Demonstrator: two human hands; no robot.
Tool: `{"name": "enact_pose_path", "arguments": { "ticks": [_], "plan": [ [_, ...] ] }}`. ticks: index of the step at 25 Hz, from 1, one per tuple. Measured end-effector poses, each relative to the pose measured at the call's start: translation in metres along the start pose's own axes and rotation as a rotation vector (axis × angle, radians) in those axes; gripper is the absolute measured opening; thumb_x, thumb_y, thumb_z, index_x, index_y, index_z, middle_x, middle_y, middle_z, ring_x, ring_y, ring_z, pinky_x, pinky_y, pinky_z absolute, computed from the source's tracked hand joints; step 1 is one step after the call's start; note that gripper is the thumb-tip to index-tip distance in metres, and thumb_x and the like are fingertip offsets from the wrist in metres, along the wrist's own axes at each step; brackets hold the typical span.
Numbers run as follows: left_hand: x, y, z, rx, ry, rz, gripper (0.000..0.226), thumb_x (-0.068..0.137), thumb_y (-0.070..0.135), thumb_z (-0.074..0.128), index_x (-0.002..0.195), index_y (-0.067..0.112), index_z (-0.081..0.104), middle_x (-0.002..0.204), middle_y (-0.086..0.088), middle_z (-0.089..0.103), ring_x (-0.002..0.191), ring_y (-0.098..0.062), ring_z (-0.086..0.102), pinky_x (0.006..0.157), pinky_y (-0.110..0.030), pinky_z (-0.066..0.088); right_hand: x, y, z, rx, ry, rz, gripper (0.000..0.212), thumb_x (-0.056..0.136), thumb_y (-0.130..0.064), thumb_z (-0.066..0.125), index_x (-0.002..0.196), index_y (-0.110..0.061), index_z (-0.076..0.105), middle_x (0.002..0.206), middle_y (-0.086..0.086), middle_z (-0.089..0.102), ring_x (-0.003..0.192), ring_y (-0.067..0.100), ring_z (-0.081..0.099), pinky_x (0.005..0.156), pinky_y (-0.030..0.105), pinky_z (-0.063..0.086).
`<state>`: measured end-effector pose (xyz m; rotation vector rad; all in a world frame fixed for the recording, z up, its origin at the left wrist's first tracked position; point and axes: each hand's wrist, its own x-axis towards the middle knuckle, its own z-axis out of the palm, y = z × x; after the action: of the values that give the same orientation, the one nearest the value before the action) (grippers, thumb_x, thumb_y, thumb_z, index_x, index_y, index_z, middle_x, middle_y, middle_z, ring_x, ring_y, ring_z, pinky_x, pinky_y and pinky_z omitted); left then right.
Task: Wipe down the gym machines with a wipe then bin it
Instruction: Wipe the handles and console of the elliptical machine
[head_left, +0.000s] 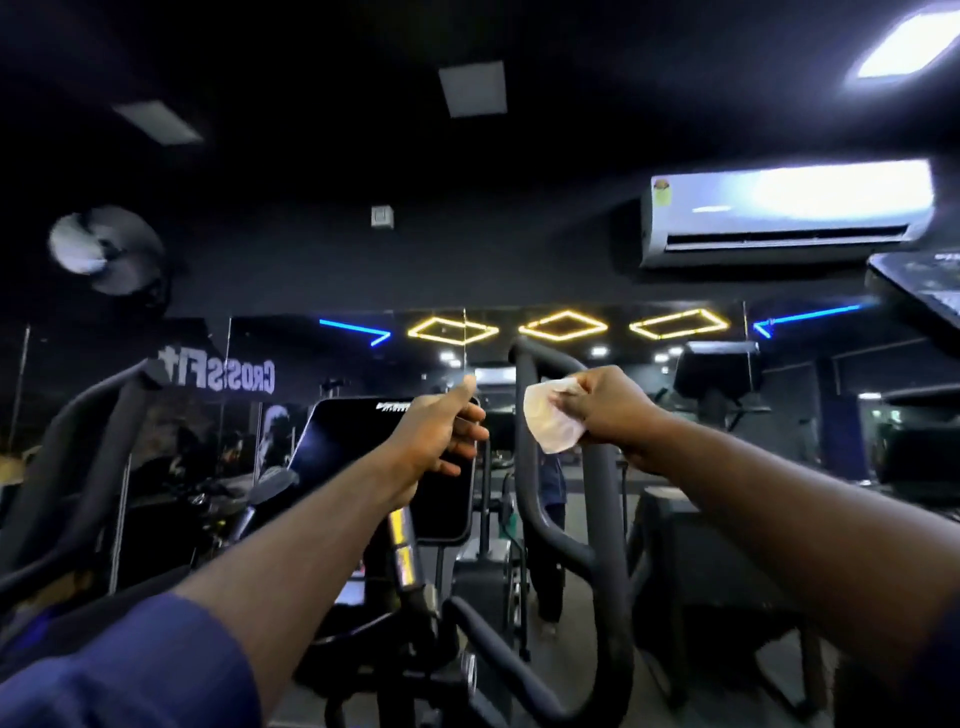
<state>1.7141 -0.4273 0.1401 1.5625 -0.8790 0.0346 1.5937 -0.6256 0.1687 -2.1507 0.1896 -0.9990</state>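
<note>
Wipe (548, 418): white, thin, crumpled, pinched by right hand (610, 410) beside black machine handlebar (525, 384). Left hand (441, 431): loosely curled, thumb raised, holding nothing.

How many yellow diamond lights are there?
3, in a row across the middle of the view: the left yellow diamond-shaped light, the middle yellow diamond light, the right yellow diamond light. Others may be hidden outside the view.
</note>
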Motion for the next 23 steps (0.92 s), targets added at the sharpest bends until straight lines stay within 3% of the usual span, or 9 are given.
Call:
{"name": "enact_pose_path", "arguments": {
  "ticks": [2, 4, 8, 9, 11, 13, 15, 19, 23],
  "plan": [
    [0.048, -0.002, 0.012, -0.043, 0.057, 0.038, 0.058, 0.102, 0.063, 0.05, 0.108, 0.009, 0.07, 0.093, -0.008, 0.075, 0.073, -0.019, 0.063, 0.065, -0.033, 0.05, 0.054, -0.001, -0.001, -0.214, 0.169, -0.21, 0.01, 0.1, -0.019, 0.063, 0.098, -0.017, 0.072, 0.091, 0.003, 0.072, 0.074, 0.012, 0.065, 0.054, 0.012, 0.044],
    [0.095, -0.002, 0.027, -0.093, 0.109, 0.045, 0.045, 0.105, 0.054, 0.05, 0.102, 0.012, 0.064, 0.086, -0.007, 0.064, 0.066, -0.017, 0.055, 0.056, -0.028, 0.042, 0.104, -0.004, -0.002, -0.337, 0.284, -0.431, 0.013, 0.094, -0.019, 0.066, 0.103, -0.022, 0.075, 0.09, -0.001, 0.073, 0.082, 0.017, 0.067, 0.065, 0.022, 0.049],
    [0.162, -0.003, 0.06, -0.254, 0.152, -0.086, 0.038, 0.111, 0.045, 0.042, 0.098, 0.014, 0.058, 0.078, -0.007, 0.059, 0.056, -0.017, 0.051, 0.055, -0.03, 0.041, 0.185, -0.003, 0.012, -0.565, 0.317, -0.675, 0.047, 0.079, -0.015, 0.078, 0.121, -0.031, 0.066, 0.108, -0.001, 0.075, 0.093, 0.022, 0.071, 0.078, 0.038, 0.059],
    [0.17, -0.004, 0.071, -0.307, 0.131, -0.129, 0.042, 0.112, 0.044, 0.039, 0.095, 0.012, 0.059, 0.072, -0.006, 0.06, 0.052, -0.018, 0.053, 0.055, -0.031, 0.044, 0.198, -0.001, 0.019, -0.616, 0.246, -0.676, 0.043, 0.081, -0.015, 0.075, 0.12, -0.029, 0.067, 0.111, 0.0, 0.074, 0.096, 0.022, 0.071, 0.08, 0.038, 0.059],
    [0.177, -0.008, 0.098, -0.449, 0.07, -0.163, 0.051, 0.112, 0.042, 0.034, 0.095, 0.006, 0.066, 0.066, -0.011, 0.064, 0.053, -0.023, 0.059, 0.058, -0.036, 0.052, 0.215, 0.007, 0.035, -0.718, 0.061, -0.631, 0.012, 0.089, -0.025, 0.062, 0.1, -0.026, 0.067, 0.104, 0.004, 0.071, 0.096, 0.028, 0.07, 0.08, 0.039, 0.058],
    [0.177, -0.015, 0.117, -0.514, 0.053, -0.161, 0.059, 0.111, 0.043, 0.029, 0.099, 0.002, 0.068, 0.062, -0.014, 0.063, 0.052, -0.025, 0.056, 0.054, -0.035, 0.046, 0.221, 0.011, 0.039, -0.734, -0.051, -0.573, 0.019, 0.09, -0.033, 0.046, 0.076, -0.027, 0.058, 0.097, 0.003, 0.067, 0.093, 0.027, 0.067, 0.082, 0.039, 0.055],
    [0.178, -0.023, 0.124, -0.509, 0.08, -0.102, 0.059, 0.111, 0.043, 0.028, 0.099, 0.002, 0.069, 0.057, -0.01, 0.06, 0.048, -0.022, 0.052, 0.05, -0.032, 0.039, 0.223, 0.009, 0.039, -0.688, -0.1, -0.522, 0.03, 0.092, -0.027, 0.043, 0.066, -0.028, 0.058, 0.095, 0.001, 0.068, 0.094, 0.022, 0.065, 0.084, 0.036, 0.053],
    [0.175, -0.03, 0.119, -0.506, 0.104, -0.04, 0.041, 0.111, 0.03, 0.032, 0.106, 0.006, 0.065, 0.062, -0.009, 0.061, 0.051, -0.021, 0.056, 0.05, -0.035, 0.045, 0.218, -0.006, 0.049, -0.755, -0.122, -0.447, 0.029, 0.092, -0.024, 0.043, 0.067, -0.021, 0.059, 0.098, 0.009, 0.067, 0.093, 0.027, 0.061, 0.08, 0.035, 0.048],
    [0.182, -0.037, 0.119, -0.465, 0.119, -0.05, 0.035, 0.111, 0.034, 0.034, 0.116, 0.01, 0.06, 0.081, -0.016, 0.062, 0.052, -0.019, 0.059, 0.045, -0.031, 0.049, 0.216, -0.018, 0.061, -0.884, -0.102, -0.358, 0.027, 0.096, -0.027, 0.045, 0.095, -0.015, 0.069, 0.107, 0.011, 0.062, 0.092, 0.027, 0.053, 0.082, 0.035, 0.045]
  ]
}}
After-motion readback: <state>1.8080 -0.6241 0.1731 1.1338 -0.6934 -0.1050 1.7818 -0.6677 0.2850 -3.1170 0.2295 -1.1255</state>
